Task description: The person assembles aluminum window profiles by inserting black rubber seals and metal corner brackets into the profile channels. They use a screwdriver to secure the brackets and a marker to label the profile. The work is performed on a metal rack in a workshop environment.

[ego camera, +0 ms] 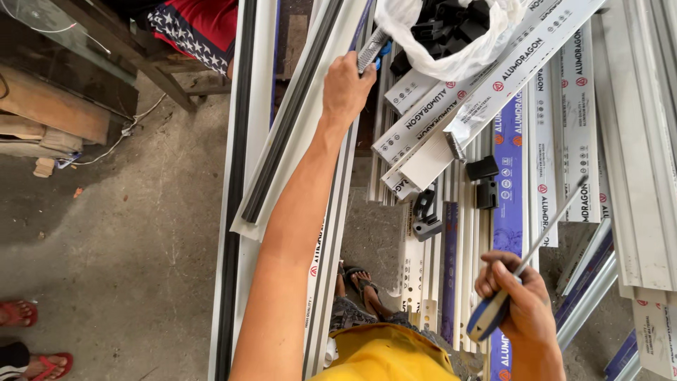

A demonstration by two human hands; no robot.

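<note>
My left hand (pixel 344 88) reaches far forward and grips a tool with a ribbed metal body and blue part (pixel 372 49) at the top of a long white aluminium profile (pixel 331 233). My right hand (pixel 518 296) is near my body and is closed on a screwdriver (pixel 536 247) with a blue and grey handle; its thin shaft points up and to the right over the stacked profiles. A tilted white profile with a black rubber strip (pixel 282 134) lies just left of my left arm.
Many white and purple-wrapped aluminium profiles (pixel 543 141) lie side by side at right. A white plastic bag of black parts (pixel 451 35) sits on top. Loose black brackets (pixel 485 180) lie among them. Another person's red sandals (pixel 28 339) stand on the concrete floor at left.
</note>
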